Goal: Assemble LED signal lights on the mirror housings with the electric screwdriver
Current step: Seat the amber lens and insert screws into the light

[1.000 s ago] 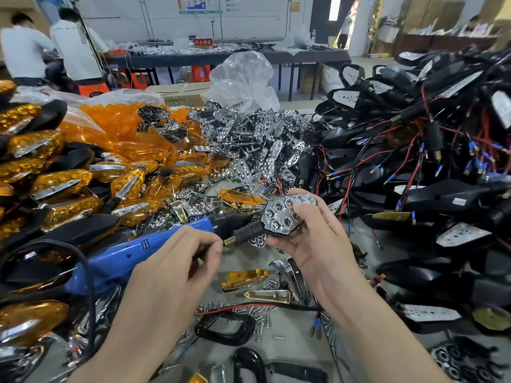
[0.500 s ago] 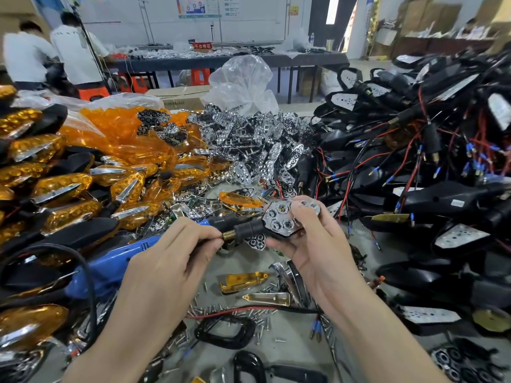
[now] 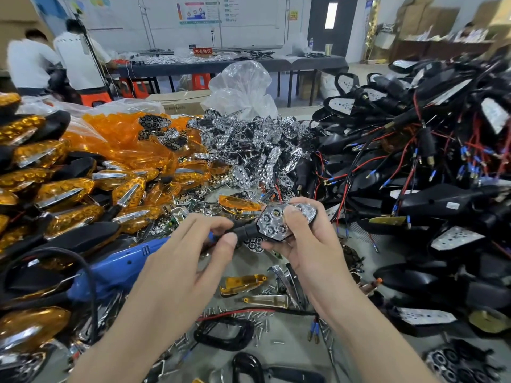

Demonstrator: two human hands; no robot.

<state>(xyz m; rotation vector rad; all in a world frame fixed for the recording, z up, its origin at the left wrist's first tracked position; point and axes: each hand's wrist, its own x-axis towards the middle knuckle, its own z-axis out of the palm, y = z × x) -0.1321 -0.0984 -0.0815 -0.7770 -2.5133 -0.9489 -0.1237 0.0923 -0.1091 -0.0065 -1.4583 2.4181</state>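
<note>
My right hand (image 3: 307,244) grips a chrome LED reflector (image 3: 276,221) with round sockets, thumb on its face and fingers curled behind it. My left hand (image 3: 188,261) lies over the blue electric screwdriver (image 3: 121,266), thumb and fingers curled round its front end. The screwdriver's black nose (image 3: 244,230) meets the left edge of the reflector. The bit itself is hidden.
Finished amber signal lights (image 3: 63,192) are stacked at left. Loose amber lenses (image 3: 124,142) and chrome reflectors (image 3: 257,145) lie behind. Black mirror housings with red and black wires (image 3: 414,167) are piled at right. Screws (image 3: 249,319) and small parts litter the table under my hands. Two people stand far left.
Both hands have lifted slightly and moved closer together. The screwdriver's nose has closed in on the reflector's edge. My right thumb has shifted onto the reflector's face.
</note>
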